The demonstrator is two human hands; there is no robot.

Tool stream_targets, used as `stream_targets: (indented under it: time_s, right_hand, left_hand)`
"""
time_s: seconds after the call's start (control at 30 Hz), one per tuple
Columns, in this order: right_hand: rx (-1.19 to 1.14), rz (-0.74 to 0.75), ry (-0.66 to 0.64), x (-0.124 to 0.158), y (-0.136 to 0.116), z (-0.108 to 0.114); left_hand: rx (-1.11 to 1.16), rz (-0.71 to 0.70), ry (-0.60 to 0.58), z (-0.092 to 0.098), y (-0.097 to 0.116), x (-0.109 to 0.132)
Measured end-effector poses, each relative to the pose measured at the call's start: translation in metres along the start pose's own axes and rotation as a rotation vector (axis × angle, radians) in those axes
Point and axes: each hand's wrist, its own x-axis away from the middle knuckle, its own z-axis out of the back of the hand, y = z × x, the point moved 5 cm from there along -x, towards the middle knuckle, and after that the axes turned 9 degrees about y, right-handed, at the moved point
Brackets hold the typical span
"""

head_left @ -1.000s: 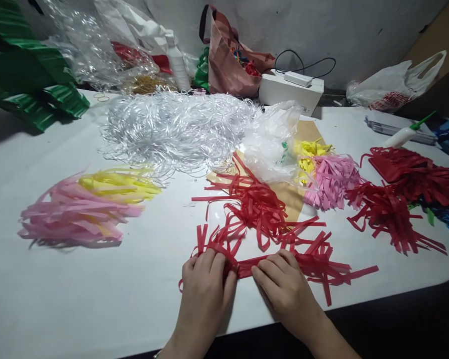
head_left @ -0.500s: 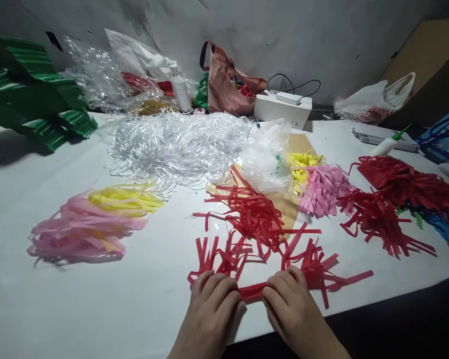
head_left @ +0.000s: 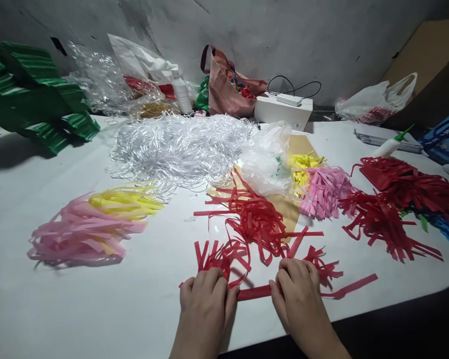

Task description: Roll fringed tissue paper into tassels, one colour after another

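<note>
Grey, scuffed wall point(head_left: 303, 45) at the far side; white table point(head_left: 134, 309) in front of it, its near edge falling off into dark. Red band point(head_left: 253, 293), rolled narrow, lies close to that near edge, running left to right between my hands. My left hand point(head_left: 208, 301) grips its left part, fingers bent together over it, thumb alongside; my right hand point(head_left: 299, 294) does likewise at the right part, fingers curled down. What the fingertips do underneath I cannot tell. Red fringe point(head_left: 217, 259) fans out just beyond each hand, and one long strip point(head_left: 353, 286) reaches right, past my right hand. Farther off, a loose red pile point(head_left: 260, 222) overlaps a tan sheet point(head_left: 292, 214). Left: pink tassel point(head_left: 78, 232), yellow tassel point(head_left: 125, 203) against its far side. Right: pink bundle point(head_left: 326, 192), yellow bundle point(head_left: 299, 169) beside it, then dark red bundles point(head_left: 391, 224). Far: heap of shiny white strands point(head_left: 183, 149), salmon bag point(head_left: 228, 89), white box point(head_left: 280, 112) to its right.
</note>
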Motion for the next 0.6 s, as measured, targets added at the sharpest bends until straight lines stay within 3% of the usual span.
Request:
stream_targets:
  time_s: [0.1, 0.2, 0.27, 0.43, 0.6]
  right_hand:
    - [-0.007, 0.063, 0.087, -0.001, -0.003, 0.012]
    - [-0.12, 0.311, 0.15, 0.0, -0.021, 0.02]
    - [-0.186, 0.422, 0.124, 0.002, -0.032, 0.016]
    - [-0.156, 0.41, -0.052, 0.003, -0.041, -0.008]
    - [-0.199, 0.374, -0.024, 0.006, -0.037, -0.006]
  left_hand:
    - [0.032, 0.037, 0.024, 0.001, 0.003, -0.002]
    - [0.125, 0.011, 0.082, 0.006, 0.003, -0.005]
    - [0.184, -0.017, 0.099, 0.009, 0.002, -0.006]
    - [0.315, -0.115, 0.087, 0.014, 0.005, -0.006]
    - [0.368, -0.246, 0.087, 0.017, 0.019, -0.001]
